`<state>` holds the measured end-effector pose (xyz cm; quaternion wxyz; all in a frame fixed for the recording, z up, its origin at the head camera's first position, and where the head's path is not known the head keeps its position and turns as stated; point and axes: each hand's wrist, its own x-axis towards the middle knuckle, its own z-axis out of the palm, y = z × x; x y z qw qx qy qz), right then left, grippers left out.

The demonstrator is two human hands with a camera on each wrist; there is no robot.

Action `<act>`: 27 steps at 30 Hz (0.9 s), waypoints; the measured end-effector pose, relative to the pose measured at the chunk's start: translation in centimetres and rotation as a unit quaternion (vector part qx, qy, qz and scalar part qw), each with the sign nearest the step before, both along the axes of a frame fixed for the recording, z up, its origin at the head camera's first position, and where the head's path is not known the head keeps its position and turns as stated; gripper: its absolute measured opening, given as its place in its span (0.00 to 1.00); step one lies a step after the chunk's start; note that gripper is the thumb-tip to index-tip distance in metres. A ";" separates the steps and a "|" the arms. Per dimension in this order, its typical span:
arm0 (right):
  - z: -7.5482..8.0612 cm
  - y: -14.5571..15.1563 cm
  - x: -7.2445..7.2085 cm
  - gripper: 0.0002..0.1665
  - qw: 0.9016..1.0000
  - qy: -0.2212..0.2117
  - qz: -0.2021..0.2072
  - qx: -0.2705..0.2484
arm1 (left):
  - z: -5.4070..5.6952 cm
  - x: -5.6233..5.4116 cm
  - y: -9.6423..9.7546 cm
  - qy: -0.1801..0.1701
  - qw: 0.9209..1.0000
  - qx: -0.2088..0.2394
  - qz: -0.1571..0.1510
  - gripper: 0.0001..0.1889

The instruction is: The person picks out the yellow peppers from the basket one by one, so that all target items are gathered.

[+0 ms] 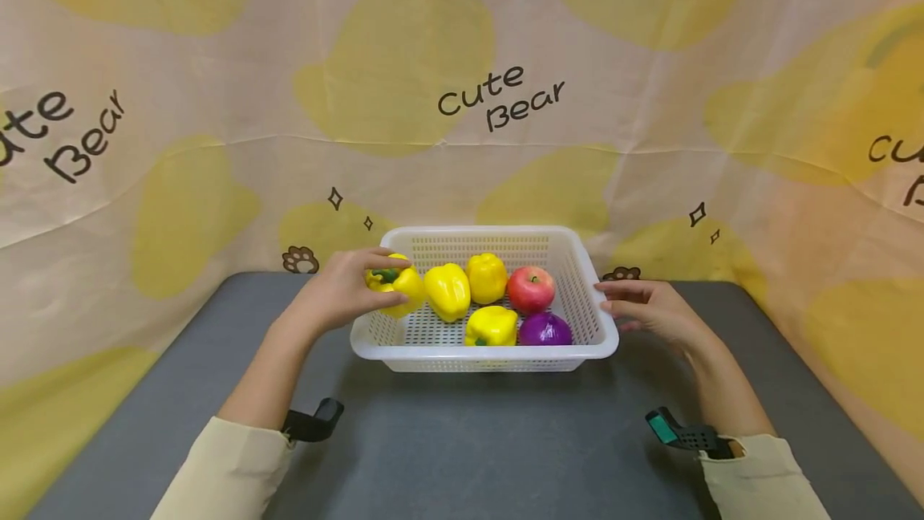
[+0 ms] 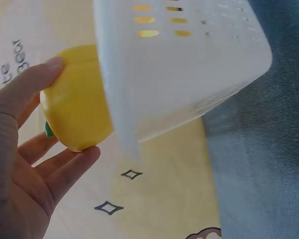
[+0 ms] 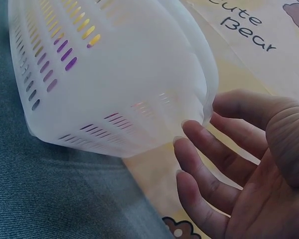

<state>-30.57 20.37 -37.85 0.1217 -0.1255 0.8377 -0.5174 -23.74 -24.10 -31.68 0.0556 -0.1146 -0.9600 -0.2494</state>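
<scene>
A yellow bell pepper (image 1: pixel 407 287) with a green stem is held between the thumb and fingers of my left hand (image 1: pixel 339 289), above the left end of a white plastic basket (image 1: pixel 484 353). In the left wrist view this pepper (image 2: pixel 77 99) stands out above the basket's rim. My right hand (image 1: pixel 660 313) pinches the right rim of the basket with thumb and fingertips; its other fingers are bent loosely beside the wall. Inside the basket lie several yellow bell peppers (image 1: pixel 447 293), a red apple (image 1: pixel 531 290) and a purple onion (image 1: pixel 545 329).
The basket stands on a dark grey table (image 1: pixel 476 440), close to its back edge. Behind it hangs a cloth backdrop (image 1: pixel 404 71) with yellow patches and printed lettering. A dark strap (image 1: pixel 314 421) sits on the left wrist, another strap (image 1: pixel 686 433) on the right.
</scene>
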 end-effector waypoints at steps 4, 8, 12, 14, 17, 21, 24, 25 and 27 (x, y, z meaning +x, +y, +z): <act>0.0 -0.1 -0.1 0.34 1.000 -0.001 0.000 0.003 | 0.4 0.8 -0.9 0.024 1.000 0.011 0.015 0.27; 0.0 0.0 -0.2 0.34 1.000 -0.003 0.000 0.001 | 0.8 1.8 -1.8 0.050 0.998 0.021 0.026 0.26; -0.2 0.2 -0.3 0.34 1.000 -0.004 0.002 0.000 | 1.2 2.7 -2.8 0.064 0.997 0.020 0.041 0.26; -0.3 0.3 -0.3 0.33 1.000 -0.002 0.003 0.000 | 1.2 2.9 -3.3 0.072 0.996 0.015 0.050 0.26; -0.6 0.6 -0.4 0.33 1.000 0.003 0.002 0.001 | 0.8 3.3 -4.0 0.091 0.994 0.016 0.064 0.26; -0.9 0.5 -0.4 0.33 1.000 0.004 0.003 -0.001 | 0.3 4.1 -5.2 0.121 0.989 0.015 0.086 0.27; -1.0 0.4 -0.5 0.34 1.000 0.003 0.004 0.001 | 0.1 5.0 -6.1 0.144 0.984 0.005 0.108 0.27; -1.0 0.3 -0.5 0.34 1.000 0.004 0.005 0.002 | 0.1 5.3 -6.3 0.151 0.982 -0.001 0.117 0.28; -0.9 0.2 -0.6 0.34 1.000 0.007 0.006 0.002 | 0.0 5.8 -6.8 0.162 0.978 -0.012 0.134 0.28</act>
